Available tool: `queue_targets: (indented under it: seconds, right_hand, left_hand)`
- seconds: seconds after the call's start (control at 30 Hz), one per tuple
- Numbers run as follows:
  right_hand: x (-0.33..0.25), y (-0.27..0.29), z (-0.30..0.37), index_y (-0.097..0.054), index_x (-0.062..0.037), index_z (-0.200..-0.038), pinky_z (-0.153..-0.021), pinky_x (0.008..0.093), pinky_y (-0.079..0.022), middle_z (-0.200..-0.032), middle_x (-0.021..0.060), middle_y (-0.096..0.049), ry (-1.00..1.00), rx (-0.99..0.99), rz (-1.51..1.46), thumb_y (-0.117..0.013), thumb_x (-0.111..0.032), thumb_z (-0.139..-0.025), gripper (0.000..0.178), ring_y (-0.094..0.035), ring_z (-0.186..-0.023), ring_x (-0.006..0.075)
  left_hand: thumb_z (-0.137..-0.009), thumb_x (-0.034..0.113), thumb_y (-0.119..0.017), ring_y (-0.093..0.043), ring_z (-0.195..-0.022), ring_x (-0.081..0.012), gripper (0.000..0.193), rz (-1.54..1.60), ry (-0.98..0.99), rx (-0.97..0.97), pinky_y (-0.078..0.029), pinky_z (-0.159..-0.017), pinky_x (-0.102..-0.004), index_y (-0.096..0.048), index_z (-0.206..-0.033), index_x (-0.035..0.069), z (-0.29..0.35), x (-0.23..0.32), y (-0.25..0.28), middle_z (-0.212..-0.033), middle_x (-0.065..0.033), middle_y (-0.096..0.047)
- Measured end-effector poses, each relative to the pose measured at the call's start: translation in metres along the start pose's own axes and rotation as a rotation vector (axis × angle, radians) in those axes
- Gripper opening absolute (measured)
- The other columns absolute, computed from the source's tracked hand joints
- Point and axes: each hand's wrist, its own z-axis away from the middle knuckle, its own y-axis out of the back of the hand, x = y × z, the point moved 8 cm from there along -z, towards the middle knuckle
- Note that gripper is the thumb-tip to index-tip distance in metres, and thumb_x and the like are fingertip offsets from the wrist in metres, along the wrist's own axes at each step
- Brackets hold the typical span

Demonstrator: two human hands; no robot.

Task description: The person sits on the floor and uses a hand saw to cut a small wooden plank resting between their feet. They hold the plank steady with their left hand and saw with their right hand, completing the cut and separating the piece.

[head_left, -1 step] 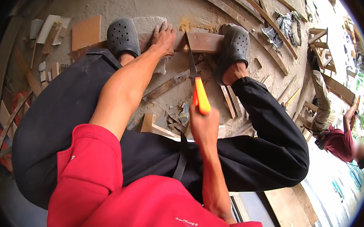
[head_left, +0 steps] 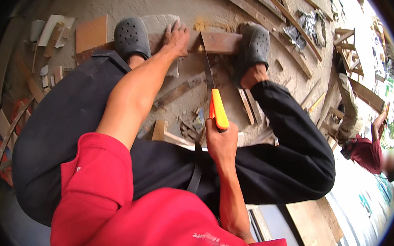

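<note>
A handsaw with an orange-yellow handle [head_left: 219,110] is gripped in my right hand [head_left: 222,140]. Its dark blade [head_left: 207,62] crosses a reddish-brown board [head_left: 224,42] lying on the ground, with the tip at the board's far edge. Just left of the blade, my left hand [head_left: 177,40] lies on the board with its fingers stretched forward. Both my feet, in dark grey clogs [head_left: 132,36], rest at the board, one on each side of the cut. A pale block [head_left: 157,20] shows behind the board, and yellowish sawdust [head_left: 201,23] lies beyond the blade tip.
Long planks [head_left: 275,41] lie at the far right beside crumpled dark plastic [head_left: 307,28]. Wood offcuts [head_left: 181,92] are scattered between my legs. A flat brown panel [head_left: 92,32] lies left of my foot. Another person in a dark red shirt [head_left: 365,153] is off to the right.
My right hand and the saw have drawn back slightly toward me. My left hand and feet hold nearly the same places on the board.
</note>
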Motion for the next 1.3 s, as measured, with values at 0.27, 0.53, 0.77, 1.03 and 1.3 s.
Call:
queue_targets:
  seconds: [0.27, 0.53, 0.77, 1.03, 1.3]
  right_hand:
    - [0.036, -0.004, -0.003, -0.056, 0.0075, -0.066, -0.051, 0.0386, -0.041, -0.052, 0.0176, -0.050, -0.098, -0.030, -0.146, -0.063, -0.019, -0.082, 0.031, -0.050, -0.049, 0.0164]
    - [0.035, -0.014, -0.028, -0.060, 0.0057, -0.070, -0.055, 0.0399, -0.045, -0.058, 0.0209, -0.057, 0.073, 0.079, -0.045, -0.064, -0.021, -0.079, 0.028, -0.059, -0.052, 0.0263]
    - [0.021, 0.026, -0.011, -0.063, 0.0042, -0.076, -0.063, 0.0425, -0.048, -0.068, 0.0246, -0.062, 0.059, 0.066, -0.028, -0.064, -0.023, -0.080, 0.027, -0.066, -0.068, 0.0382]
    - [0.019, 0.037, 0.029, -0.062, 0.0041, -0.077, -0.062, 0.0450, -0.048, -0.069, 0.0261, -0.060, 0.103, 0.041, 0.063, -0.064, -0.021, -0.081, 0.026, -0.064, -0.070, 0.0422]
    - [0.018, 0.064, 0.077, -0.058, 0.0060, -0.072, -0.054, 0.0397, -0.043, -0.058, 0.0207, -0.055, -0.056, -0.023, -0.007, -0.065, -0.015, -0.080, 0.024, -0.055, -0.051, 0.0241]
  left_hand:
    - [-0.057, 0.027, -0.087, -0.024, -0.143, -0.0373, 0.099, 0.006, 0.018, 0.000, -0.023, -0.116, -0.0502, -0.039, -0.138, -0.002, 0.023, 0.008, -0.004, -0.150, -0.0194, -0.035]
    - [-0.064, 0.026, -0.084, -0.025, -0.143, -0.0360, 0.099, 0.092, 0.109, -0.048, -0.022, -0.115, -0.0546, -0.032, -0.144, 0.002, 0.053, 0.029, 0.012, -0.150, -0.0157, -0.034]
    - [-0.070, 0.040, -0.083, -0.035, -0.136, -0.0423, 0.099, 0.047, 0.079, 0.000, -0.038, -0.106, -0.0540, -0.032, -0.143, -0.003, 0.068, 0.055, 0.016, -0.144, -0.0186, -0.041]
    - [-0.073, 0.047, -0.079, -0.041, -0.133, -0.0418, 0.099, -0.060, 0.012, -0.056, -0.042, -0.103, -0.0496, -0.032, -0.143, -0.005, 0.060, 0.053, 0.009, -0.142, -0.0197, -0.043]
    - [-0.069, 0.046, -0.082, -0.048, -0.125, -0.0359, 0.097, 0.030, 0.012, 0.066, -0.045, -0.098, -0.0461, -0.038, -0.142, 0.001, 0.066, 0.046, 0.022, -0.135, -0.0174, -0.049]
